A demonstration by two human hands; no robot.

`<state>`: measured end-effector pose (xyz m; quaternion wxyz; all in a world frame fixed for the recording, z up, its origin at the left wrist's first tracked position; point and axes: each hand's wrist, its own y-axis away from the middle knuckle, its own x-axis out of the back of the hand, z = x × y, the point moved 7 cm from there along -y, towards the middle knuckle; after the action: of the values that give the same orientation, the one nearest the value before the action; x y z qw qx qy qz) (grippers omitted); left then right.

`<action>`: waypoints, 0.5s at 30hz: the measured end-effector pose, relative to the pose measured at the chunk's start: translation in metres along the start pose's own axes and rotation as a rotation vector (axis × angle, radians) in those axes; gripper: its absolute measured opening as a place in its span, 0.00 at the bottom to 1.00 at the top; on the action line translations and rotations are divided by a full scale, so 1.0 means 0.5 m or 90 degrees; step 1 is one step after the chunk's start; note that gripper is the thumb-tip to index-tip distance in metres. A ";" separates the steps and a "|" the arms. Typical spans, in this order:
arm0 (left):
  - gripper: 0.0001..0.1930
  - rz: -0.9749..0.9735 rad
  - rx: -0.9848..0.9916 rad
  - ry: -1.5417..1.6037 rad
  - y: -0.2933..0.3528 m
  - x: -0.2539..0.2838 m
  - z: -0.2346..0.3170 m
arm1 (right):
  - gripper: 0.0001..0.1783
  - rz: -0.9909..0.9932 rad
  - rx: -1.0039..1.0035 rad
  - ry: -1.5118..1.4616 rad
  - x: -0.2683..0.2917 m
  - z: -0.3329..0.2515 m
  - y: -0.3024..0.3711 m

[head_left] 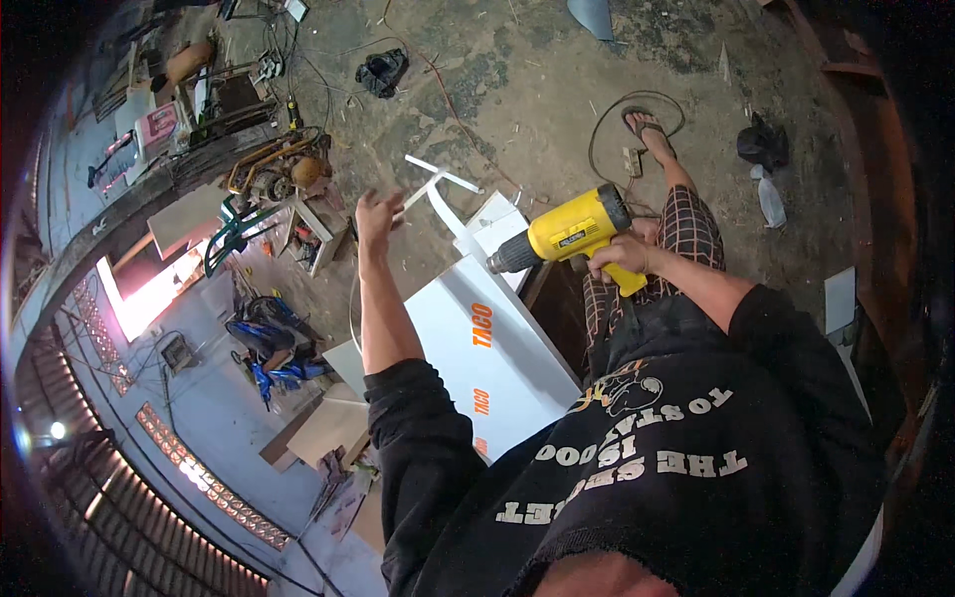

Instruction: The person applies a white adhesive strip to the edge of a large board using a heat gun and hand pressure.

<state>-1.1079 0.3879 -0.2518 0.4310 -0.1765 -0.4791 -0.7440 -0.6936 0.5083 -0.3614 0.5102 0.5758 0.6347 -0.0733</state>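
My right hand (622, 257) is wrapped round the handle of a yellow heat gun (572, 231) with a black rear end. Its metal nozzle points left, just above the far corner of a white panel (448, 328) with orange lettering. Beyond the panel's left side, my left hand (376, 221) is raised with bent fingers around a thin pale strip (423, 193). The strip runs from the fingers toward white narrow pieces (448, 204) near the panel's far end. A thin curved length also hangs beside my left forearm. The exact finger contact is small and partly hidden.
A cord (593, 149) loops on the stained concrete floor near my sandalled foot (649, 134). Black plastic bags (383, 73) lie farther off. Tools and a green-framed saw (234, 237) crowd the left side. Boards (323, 428) lean at lower left.
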 end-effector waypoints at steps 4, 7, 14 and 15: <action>0.28 -0.183 0.170 -0.242 0.041 -0.075 -0.009 | 0.15 0.001 0.004 0.031 0.017 -0.009 0.004; 0.25 -0.286 0.241 -0.143 0.065 -0.136 -0.051 | 0.15 -0.025 0.013 0.100 0.022 -0.017 -0.006; 0.23 -0.225 0.079 -0.170 0.068 -0.144 -0.018 | 0.13 -0.013 -0.098 0.259 0.040 0.005 -0.002; 0.22 -0.220 0.072 -0.181 0.048 -0.131 -0.023 | 0.13 -0.072 -0.062 0.167 0.035 -0.003 -0.001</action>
<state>-1.0494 0.4051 -0.2880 0.2340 -0.1705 -0.5991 -0.7465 -0.6916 0.5206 -0.3740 0.4448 0.5184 0.7304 0.0047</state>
